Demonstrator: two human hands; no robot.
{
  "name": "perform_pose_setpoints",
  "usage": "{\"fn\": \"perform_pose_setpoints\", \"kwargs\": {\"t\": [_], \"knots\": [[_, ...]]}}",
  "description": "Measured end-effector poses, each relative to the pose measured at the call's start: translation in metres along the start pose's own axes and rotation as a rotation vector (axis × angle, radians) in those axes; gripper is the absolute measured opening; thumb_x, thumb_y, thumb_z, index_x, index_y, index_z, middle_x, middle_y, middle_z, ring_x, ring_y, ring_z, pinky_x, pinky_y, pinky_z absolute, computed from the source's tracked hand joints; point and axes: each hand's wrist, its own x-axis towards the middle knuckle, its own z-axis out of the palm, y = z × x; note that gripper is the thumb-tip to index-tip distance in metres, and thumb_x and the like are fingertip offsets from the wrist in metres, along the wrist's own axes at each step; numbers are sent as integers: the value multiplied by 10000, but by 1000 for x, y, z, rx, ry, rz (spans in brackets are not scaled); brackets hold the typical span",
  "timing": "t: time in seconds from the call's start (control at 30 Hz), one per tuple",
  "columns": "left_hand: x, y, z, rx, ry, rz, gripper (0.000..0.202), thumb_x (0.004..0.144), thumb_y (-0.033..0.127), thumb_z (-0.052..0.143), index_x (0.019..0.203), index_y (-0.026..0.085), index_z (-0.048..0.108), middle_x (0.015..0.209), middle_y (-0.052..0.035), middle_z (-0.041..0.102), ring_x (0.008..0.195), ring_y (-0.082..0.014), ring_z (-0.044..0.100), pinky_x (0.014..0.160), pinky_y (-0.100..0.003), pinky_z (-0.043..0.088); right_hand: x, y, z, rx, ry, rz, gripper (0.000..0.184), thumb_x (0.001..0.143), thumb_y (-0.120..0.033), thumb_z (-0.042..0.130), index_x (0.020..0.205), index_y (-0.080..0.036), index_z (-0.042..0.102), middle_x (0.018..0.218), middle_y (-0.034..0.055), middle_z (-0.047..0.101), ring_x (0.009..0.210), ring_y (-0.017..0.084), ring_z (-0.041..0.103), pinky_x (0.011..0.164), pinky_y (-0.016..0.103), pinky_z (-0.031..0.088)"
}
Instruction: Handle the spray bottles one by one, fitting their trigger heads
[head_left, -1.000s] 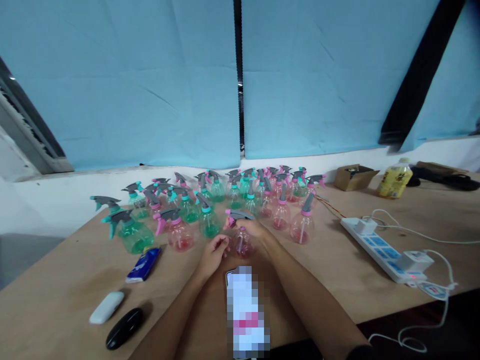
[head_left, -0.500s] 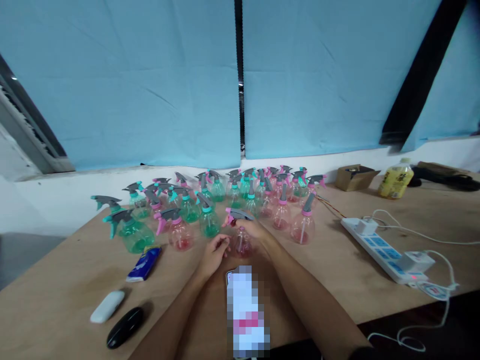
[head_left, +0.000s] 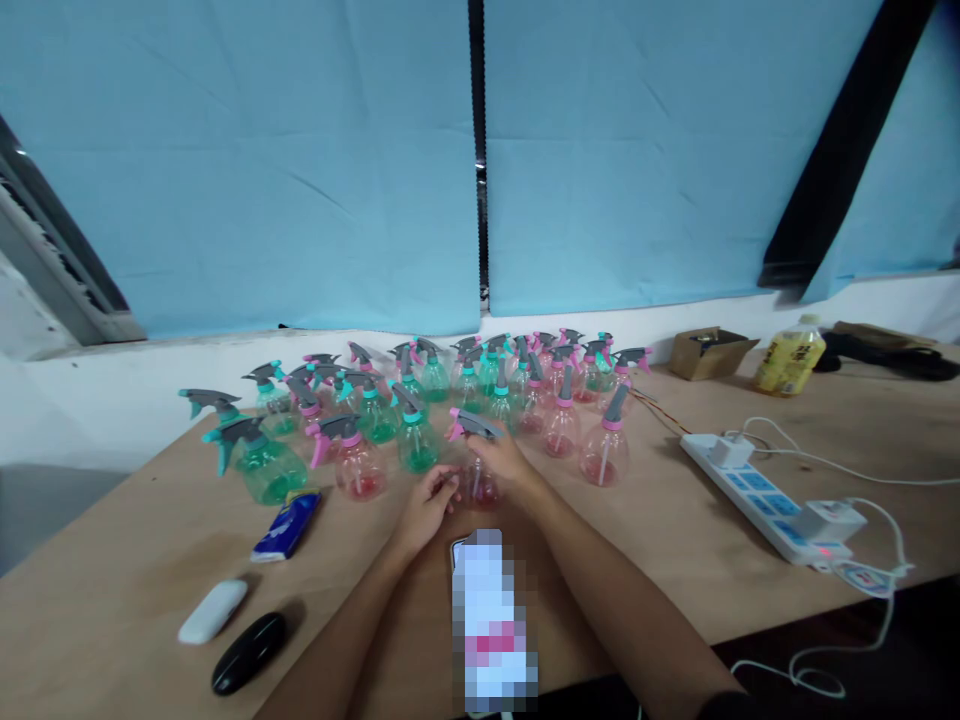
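- Near the middle of the desk (head_left: 135,540), inward from its near edge, a pink-tinted trigger spray bottle (head_left: 484,490) is upright, apparently resting on its base.
- The right hand (head_left: 506,458) is wrapped around its neck, below the grey-and-pink head (head_left: 474,424), seemingly to steady it.
- The left hand (head_left: 436,492), apart from the right, curls loosely beside the bottle's body, perhaps to brace it; whether it touches, I cannot tell.
- A smartphone (head_left: 487,600), mostly pixelated, lies closer to the near edge, probably for easy viewing.
- Other spray bottles (head_left: 418,450), green-tinted and pink-tinted, crowd toward the far edge, likely to give the hands room. Colour deepens at their bases; liquid or tinted plastic, I cannot tell.
- Toward the far right corner, an open cardboard box (head_left: 709,358) holds something indistinct; beside it stands a yellow-labelled drink bottle (head_left: 791,360), its contents largely hidden.
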Motion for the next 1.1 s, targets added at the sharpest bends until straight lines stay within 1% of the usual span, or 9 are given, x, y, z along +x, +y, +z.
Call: {"fn": "perform_pose_setpoints", "kwargs": {"t": [0.13,0.2,0.37,0.47,0.57,0.67,0.77,0.93,1.1], "knots": [[2,-3,0,-14,12,-14,378,859,482,562,1087,180,563,710,28,608,546,-109,522,561,-237,388,-7,6,6,-149,175,-57,192,827,-293,590,967,-211,692,733,-25,613,625,127,486,611,241,401],[2,-2,1,-37,33,-22,380,853,490,569,1092,200,517,714,42,603,534,-104,527,550,-230,384,-10,9,9,-260,234,-94,223,858,-326,586,1027,-213,677,792,-4,633,675,144,521,648,256,426],[-3,6,1,-58,27,0,290,849,483,588,928,219,498,747,38,624,564,-104,560,556,-222,397,-17,23,15,-531,315,-126,295,916,-439,541,1064,-209,650,905,59,645,862,214,585,795,334,458],[-5,8,1,13,-5,15,285,855,479,591,890,197,600,847,-14,667,669,-132,607,573,-229,413,-19,33,18,-674,323,-122,350,946,-460,485,1124,-176,588,1002,105,631,981,258,561,874,399,435],[-4,6,0,38,18,16,362,851,496,602,1050,201,664,927,-44,696,766,-173,644,573,-237,424,-21,38,20,-758,338,-104,411,983,-445,397,1238,-141,502,1138,148,585,1084,285,504,936,454,399],[-2,2,-1,25,31,-6,486,851,520,598,1215,199,631,1050,-81,709,825,-202,667,555,-241,430,-21,41,21,-783,355,-45,461,988,-420,369,1326,-112,424,1204,172,529,1131,301,463,971,489,367],[-2,2,-1,25,28,-17,564,855,528,594,1311,195,579,1191,-108,683,835,-202,673,556,-245,435,-22,43,21,-776,337,20,459,948,-333,424,1358,-130,400,1239,164,491,1159,296,445,991,478,355],[-2,1,-3,69,6,-33,603,880,525,569,1384,199,525,1068,-91,721,886,-210,675,606,-242,445,-22,45,17,-817,257,95,615,845,-262,534,1436,-220,368,1247,132,457,1157,311,440,991,489,361],[-2,-3,-4,90,2,-15,577,877,514,577,1380,235,539,956,-54,735,830,-194,677,615,-245,448,-20,51,9,-762,178,12,652,853,-278,539,1472,-224,341,1270,133,458,1157,298,452,1007,475,375]]}}
